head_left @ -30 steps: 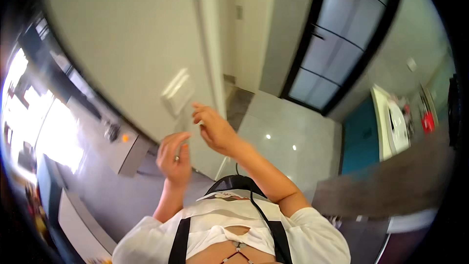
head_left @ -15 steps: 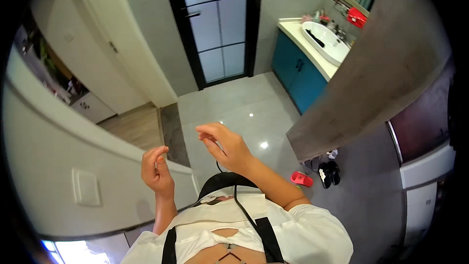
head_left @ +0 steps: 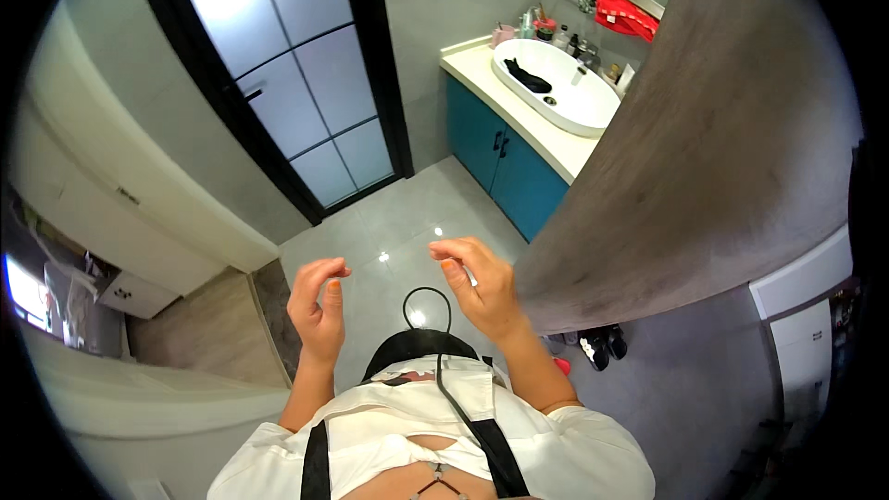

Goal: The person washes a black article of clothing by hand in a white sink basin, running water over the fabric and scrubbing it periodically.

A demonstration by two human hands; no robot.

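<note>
Both of my hands are raised in front of my body over the grey tiled floor (head_left: pixel 361 315). My left hand (head_left: pixel 318 308) has loosely bent fingers, with the thumb apart from them and nothing between. Level with it, my right hand (head_left: pixel 480 289) is also bent, its thumb away from the fingers, and holds nothing. Neither hand touches anything. Beyond them stands a blue vanity cabinet (head_left: pixel 505 167) with a cream countertop (head_left: pixel 468 63). A white oval basin (head_left: pixel 576 116) on it contains a black cloth-like item (head_left: pixel 528 77).
A black-framed frosted glass door (head_left: pixel 310 83) stands ahead to the left. At far left is an open doorway with wooden flooring (head_left: pixel 199 329). A brownish-grey wall (head_left: pixel 704 157) bulges in on the right, with black slippers (head_left: pixel 602 345) below. Red cloth (head_left: pixel 625 15) hangs beside the mirror.
My view has turned to the right and moved nearer the vanity. My right hand has moved right, farther from the left one; both hands still hold nothing.
</note>
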